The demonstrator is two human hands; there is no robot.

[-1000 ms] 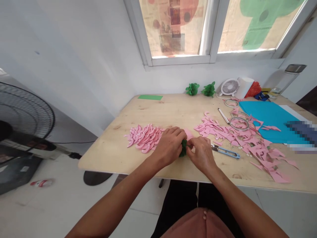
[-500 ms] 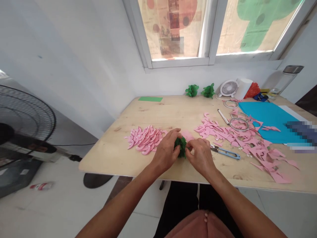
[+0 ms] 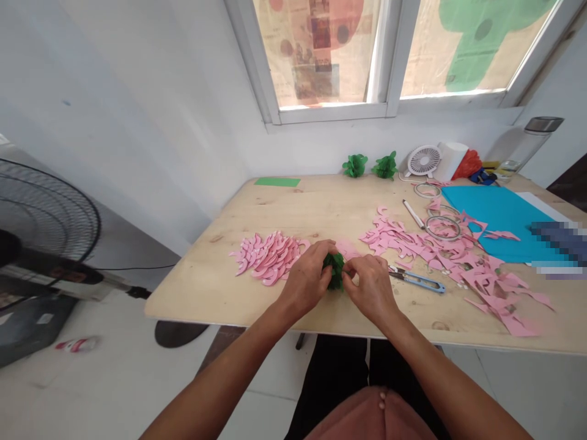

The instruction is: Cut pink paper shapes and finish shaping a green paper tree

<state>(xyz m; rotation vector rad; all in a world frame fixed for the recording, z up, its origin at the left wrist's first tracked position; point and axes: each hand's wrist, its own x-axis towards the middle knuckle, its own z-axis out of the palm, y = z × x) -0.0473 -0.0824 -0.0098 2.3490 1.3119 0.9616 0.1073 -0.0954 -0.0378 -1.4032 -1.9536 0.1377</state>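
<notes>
Near the table's front edge a green paper ornament (image 3: 335,272) with layered, leaf-like pieces sits between my hands. My left hand (image 3: 310,269) curls round its left side, fingers over the top and thumb low. On the other side my right hand (image 3: 367,278) pinches at its edge, the fingertips close together. My fingers hide much of the ornament. A pile of curved pink paper cut-outs (image 3: 270,256) lies just left of my left hand. Right of my right hand lies a pair of blue thread snips (image 3: 419,281).
Pink paper scraps (image 3: 486,284), tape rolls (image 3: 443,228), a marker (image 3: 413,214) and blue sheets (image 3: 499,214) cover the right side. Two green paper ornaments (image 3: 354,165), a small white fan (image 3: 424,161) and a glass bottle (image 3: 532,146) stand behind. A green strip (image 3: 277,182) lies back left.
Both hands stay at the green paper ornament with almost the same grip. My right fingertips have shifted very slightly. The view has tilted a little.
</notes>
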